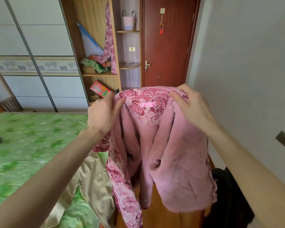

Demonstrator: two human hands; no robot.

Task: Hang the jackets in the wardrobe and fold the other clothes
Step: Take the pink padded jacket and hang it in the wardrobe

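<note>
Pink jacket, plush lining, rose-patterned shell; both hands pinch collar.

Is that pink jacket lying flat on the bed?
No, both the left hand and right hand hold the pink jacket up by its collar, beside the bed.

One pink jacket, two hands, one door.

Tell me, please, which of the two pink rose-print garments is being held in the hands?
The jacket with the fleecy pink lining: the left hand and right hand grip its collar. The other rose-print garment hangs in the open wardrobe.
</note>
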